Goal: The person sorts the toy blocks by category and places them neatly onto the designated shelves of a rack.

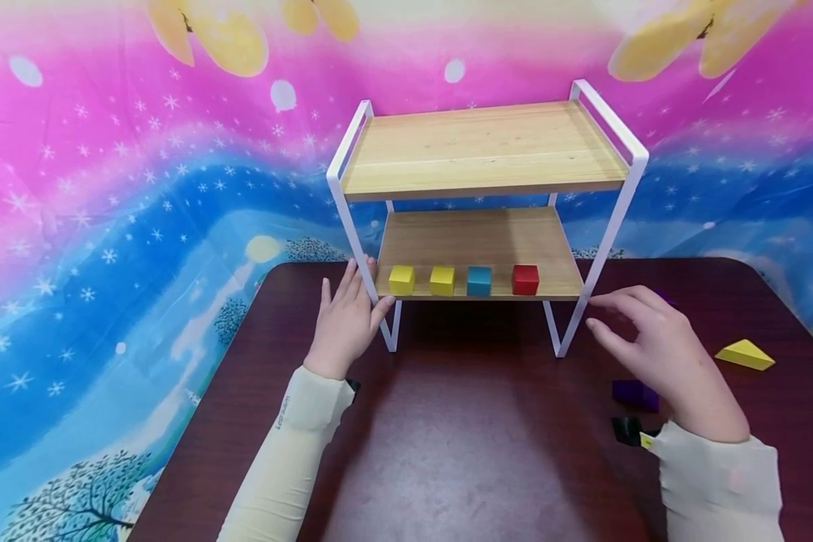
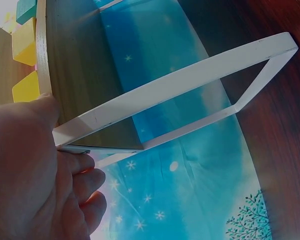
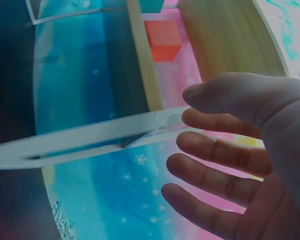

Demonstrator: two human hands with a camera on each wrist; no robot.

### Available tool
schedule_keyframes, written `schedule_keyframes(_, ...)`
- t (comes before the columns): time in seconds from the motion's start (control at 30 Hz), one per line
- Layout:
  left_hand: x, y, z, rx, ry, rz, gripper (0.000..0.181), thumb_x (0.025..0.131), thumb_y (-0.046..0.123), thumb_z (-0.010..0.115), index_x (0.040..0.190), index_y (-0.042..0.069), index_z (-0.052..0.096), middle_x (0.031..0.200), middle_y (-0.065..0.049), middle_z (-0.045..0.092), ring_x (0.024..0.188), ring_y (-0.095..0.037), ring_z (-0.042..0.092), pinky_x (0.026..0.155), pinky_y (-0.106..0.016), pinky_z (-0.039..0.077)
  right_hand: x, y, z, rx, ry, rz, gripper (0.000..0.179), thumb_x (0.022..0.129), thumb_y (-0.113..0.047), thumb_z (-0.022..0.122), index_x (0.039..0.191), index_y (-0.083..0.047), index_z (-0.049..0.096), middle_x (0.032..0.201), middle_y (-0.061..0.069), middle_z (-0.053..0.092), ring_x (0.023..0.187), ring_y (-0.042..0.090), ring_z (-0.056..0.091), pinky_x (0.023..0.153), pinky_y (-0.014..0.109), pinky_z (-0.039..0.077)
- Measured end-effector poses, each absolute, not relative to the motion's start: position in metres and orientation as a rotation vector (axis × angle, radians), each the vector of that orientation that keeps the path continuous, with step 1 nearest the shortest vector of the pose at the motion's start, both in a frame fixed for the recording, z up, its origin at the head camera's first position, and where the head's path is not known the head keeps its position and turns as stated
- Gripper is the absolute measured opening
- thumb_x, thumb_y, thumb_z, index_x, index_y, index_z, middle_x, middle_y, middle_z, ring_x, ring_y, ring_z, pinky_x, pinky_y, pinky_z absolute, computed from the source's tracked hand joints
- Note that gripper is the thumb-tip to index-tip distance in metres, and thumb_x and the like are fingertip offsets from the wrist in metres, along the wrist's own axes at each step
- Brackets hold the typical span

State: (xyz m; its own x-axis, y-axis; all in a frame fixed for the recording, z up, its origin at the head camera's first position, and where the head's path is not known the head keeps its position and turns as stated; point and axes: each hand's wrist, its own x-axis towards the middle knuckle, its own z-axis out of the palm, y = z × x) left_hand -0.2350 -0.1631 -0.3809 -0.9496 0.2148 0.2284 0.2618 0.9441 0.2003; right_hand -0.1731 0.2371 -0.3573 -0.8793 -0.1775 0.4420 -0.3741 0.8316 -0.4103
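A two-tier rack (image 1: pixel 481 154) with wooden shelves and white metal frames stands on the table. Along the lower shelf's front edge sit a yellow cube (image 1: pixel 401 280), another yellow cube (image 1: pixel 442 281), a blue cube (image 1: pixel 479 281) and a red cube (image 1: pixel 525 279). My left hand (image 1: pixel 345 324) holds the rack's left post at lower-shelf height; in the left wrist view the thumb lies at the shelf corner and the fingers beyond the frame. My right hand (image 1: pixel 671 354) is beside the right post, fingers loosely bent, fingertips close to it, nothing in its grasp.
On the dark red table (image 1: pixel 474 452), a yellow wedge-like block (image 1: pixel 745 354) lies at the right. A purple block (image 1: pixel 635 394) and a small black object (image 1: pixel 626 430) are partly covered by the right hand and sleeve. A patterned cloth backdrop (image 1: pixel 176 248) hangs behind.
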Motion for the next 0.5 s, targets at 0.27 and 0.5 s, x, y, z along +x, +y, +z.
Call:
schedule_keyframes(0.27, -0.234, -0.163, -0.379, -0.350, -2.901, -0.336, 0.071, 0.107, 0.051, 0.038, 0.162, 0.014, 0.014, 0.168, -0.003, 0.017, 0.156, -0.024, 0.011, 0.121, -0.061, 0.002, -0.174, 0.254, -0.363, 0.404, -2.713, 0.636, 0.032, 0.087, -0.009, 0.079, 0.116, 0.001, 0.070, 0.113, 0.023, 0.061, 0.104, 0.043, 0.059, 0.086, 0.067, 0.049)
schedule_keyframes(0.5, -0.234, -0.163, -0.379, -0.344, -2.912, -0.337, 0.070, 0.108, 0.051, 0.038, 0.163, 0.014, 0.014, 0.168, -0.002, 0.015, 0.156, -0.023, 0.009, 0.122, -0.060, 0.001, -0.175, 0.265, -0.369, 0.418, -2.765, 0.608, 0.032, 0.087, -0.011, 0.079, 0.115, 0.001, 0.070, 0.112, 0.024, 0.061, 0.100, 0.043, 0.060, 0.083, 0.067, 0.050)
